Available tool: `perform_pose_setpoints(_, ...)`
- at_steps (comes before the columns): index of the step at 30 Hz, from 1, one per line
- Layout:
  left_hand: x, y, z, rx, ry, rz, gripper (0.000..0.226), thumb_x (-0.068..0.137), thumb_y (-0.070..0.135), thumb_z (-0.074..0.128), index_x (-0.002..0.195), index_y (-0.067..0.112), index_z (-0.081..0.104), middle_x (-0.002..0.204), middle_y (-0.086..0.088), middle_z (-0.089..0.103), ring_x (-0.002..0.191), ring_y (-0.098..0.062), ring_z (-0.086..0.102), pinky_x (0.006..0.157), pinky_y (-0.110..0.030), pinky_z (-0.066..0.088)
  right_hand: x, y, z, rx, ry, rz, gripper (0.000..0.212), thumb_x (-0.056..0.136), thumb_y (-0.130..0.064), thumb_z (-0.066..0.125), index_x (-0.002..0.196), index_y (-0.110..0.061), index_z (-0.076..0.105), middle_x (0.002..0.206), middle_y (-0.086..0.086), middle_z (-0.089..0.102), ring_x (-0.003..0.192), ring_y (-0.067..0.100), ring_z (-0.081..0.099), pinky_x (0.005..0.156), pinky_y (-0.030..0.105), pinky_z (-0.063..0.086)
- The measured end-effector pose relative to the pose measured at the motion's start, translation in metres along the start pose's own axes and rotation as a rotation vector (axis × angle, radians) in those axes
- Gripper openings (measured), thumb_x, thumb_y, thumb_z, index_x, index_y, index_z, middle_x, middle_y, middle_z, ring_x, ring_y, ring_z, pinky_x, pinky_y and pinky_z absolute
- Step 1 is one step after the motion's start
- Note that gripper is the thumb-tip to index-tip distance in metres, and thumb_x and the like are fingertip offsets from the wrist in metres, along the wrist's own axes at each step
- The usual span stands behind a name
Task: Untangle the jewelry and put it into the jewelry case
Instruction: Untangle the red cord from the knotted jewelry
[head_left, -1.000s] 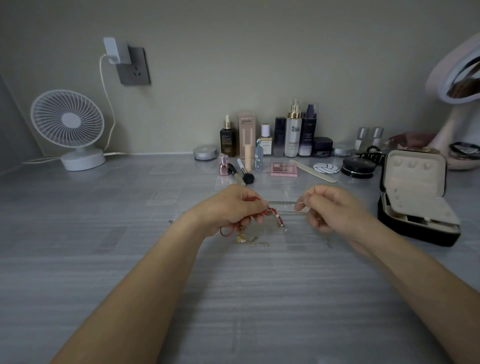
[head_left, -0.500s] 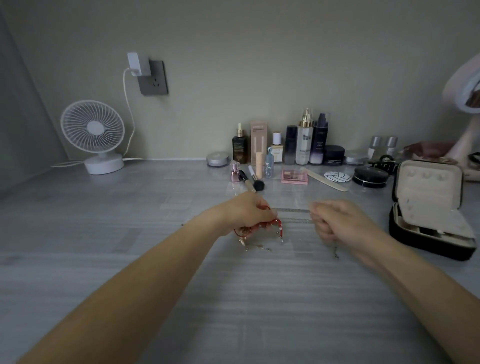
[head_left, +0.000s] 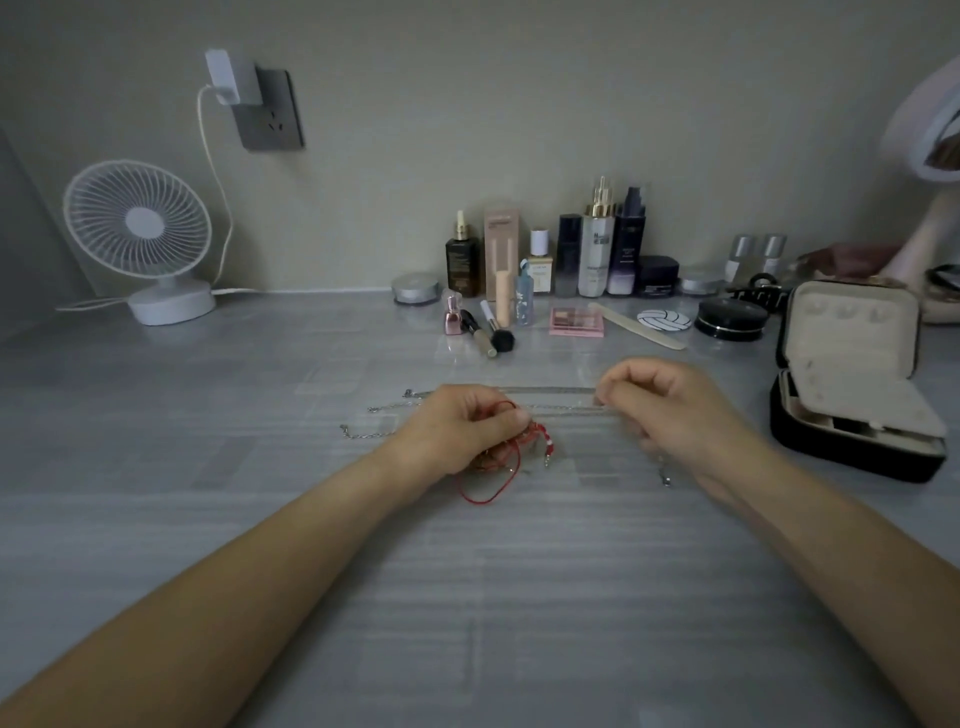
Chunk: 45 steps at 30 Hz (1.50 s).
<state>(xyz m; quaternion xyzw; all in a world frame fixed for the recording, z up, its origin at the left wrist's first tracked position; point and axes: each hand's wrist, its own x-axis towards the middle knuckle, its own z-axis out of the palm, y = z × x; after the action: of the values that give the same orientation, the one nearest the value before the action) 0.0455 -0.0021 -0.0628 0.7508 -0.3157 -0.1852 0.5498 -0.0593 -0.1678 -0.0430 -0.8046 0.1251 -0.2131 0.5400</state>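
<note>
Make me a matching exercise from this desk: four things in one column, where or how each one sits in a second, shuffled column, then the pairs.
Things:
1. desk fan
2. jewelry case
3. red cord
4. silver chain

Place or state:
A. runs between left hand and right hand
B. lid open, far right
C. far left, by the wall
D. bunched in the left hand

Pairs: 1-C, 2-B, 3-D, 4-A.

Home vanity table, cosmetics bottles, makeup mirror
</note>
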Motion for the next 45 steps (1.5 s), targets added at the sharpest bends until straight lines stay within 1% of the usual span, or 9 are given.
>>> perform_pose_setpoints(4,-0.004,-0.001,0.001,-0.047,-0.012,0.025,0.016,0.087,0.009,0.061,0.072,0.013,0.063,0.048,0.006,0.056,0.045,-0.006,0.049,0.05,-0.017,0.043,0.0,0.001,0.005,0.059,0.089,-0.034,0.023,0.083,-0.008,0.057,0.063,-0.019,0.062,0.042,-0.016,0.048,0.042,-0.002,0.041,0.052,0.018,0.029)
perform_pose_setpoints(8,-0.004,-0.001,0.001,-0.05,-0.013,0.043,0.016,0.088,0.005,0.059,0.075,0.013,0.063,0.046,0.006,0.055,0.042,-0.006,0.048,0.048,-0.017,0.042,0.001,0.002,0.004,0.222,0.153,-0.032,0.034,0.083,-0.006,0.052,0.056,-0.023,0.062,0.056,0.004,0.042,0.048,0.009,0.033,0.042,0.017,0.024)
perform_pose_setpoints(19,-0.007,0.003,-0.002,-0.077,0.071,0.025,0.017,0.088,-0.002,0.056,0.075,0.01,0.057,0.043,0.011,0.054,0.031,0.001,0.041,0.033,-0.009,0.03,0.004,-0.001,-0.01,0.516,0.282,0.017,0.029,0.089,-0.01,0.048,0.064,-0.021,0.055,0.07,-0.003,0.058,0.042,0.006,0.036,0.039,0.017,0.022)
perform_pose_setpoints(23,-0.004,0.001,-0.009,0.059,0.16,0.013,0.02,0.086,0.001,0.06,0.072,0.016,0.059,0.065,0.003,0.061,0.04,0.005,0.049,0.042,-0.009,0.038,0.004,-0.001,-0.011,0.496,0.238,0.018,0.034,0.086,-0.007,0.049,0.056,-0.021,0.057,0.065,-0.004,0.056,0.041,0.007,0.036,0.04,0.018,0.02)
perform_pose_setpoints(30,-0.005,0.007,-0.013,0.03,0.203,-0.071,0.02,0.09,0.003,0.053,0.074,0.015,0.057,0.068,0.003,0.066,0.039,0.005,0.049,0.039,-0.007,0.035,-0.004,0.001,-0.007,0.047,-0.102,-0.145,0.027,0.079,-0.006,0.063,0.055,-0.019,0.062,0.046,-0.006,0.05,0.043,0.003,0.04,0.043,0.012,0.032)
perform_pose_setpoints(37,-0.011,0.014,-0.012,-0.043,0.144,-0.076,0.016,0.089,0.001,0.049,0.078,0.011,0.056,0.078,0.0,0.069,0.045,-0.005,0.037,0.039,-0.012,0.032,-0.011,0.0,0.001,-0.323,-0.547,-0.198,0.017,0.066,-0.019,0.063,0.051,-0.026,0.068,0.078,-0.007,0.064,0.069,0.003,0.058,0.066,0.014,0.043)
perform_pose_setpoints(39,-0.012,0.015,-0.01,-0.041,0.129,-0.07,0.018,0.089,0.001,0.05,0.077,0.013,0.056,0.079,0.0,0.07,0.043,-0.004,0.037,0.039,-0.013,0.031,-0.009,0.001,0.002,-0.399,-0.511,-0.198,0.022,0.074,-0.019,0.069,0.053,-0.027,0.069,0.086,-0.01,0.065,0.079,-0.002,0.06,0.075,0.01,0.042)
perform_pose_setpoints(43,-0.013,0.017,-0.008,-0.066,0.117,-0.032,0.022,0.088,-0.001,0.049,0.073,0.015,0.056,0.076,0.0,0.069,0.043,-0.003,0.038,0.04,-0.013,0.031,-0.001,0.01,0.014,-0.522,-0.237,-0.305,0.005,0.079,-0.027,0.068,0.078,-0.023,0.072,0.086,-0.008,0.063,0.078,0.004,0.059,0.082,0.029,0.049)
perform_pose_setpoints(45,-0.013,0.018,-0.008,-0.085,0.102,-0.017,0.021,0.088,-0.001,0.049,0.075,0.013,0.056,0.075,0.0,0.069,0.045,-0.006,0.037,0.044,-0.018,0.029,0.001,0.011,0.022,-0.58,-0.206,-0.297,0.02,0.079,-0.035,0.068,0.095,-0.024,0.069,0.093,-0.008,0.058,0.083,0.004,0.054,0.082,0.027,0.046)
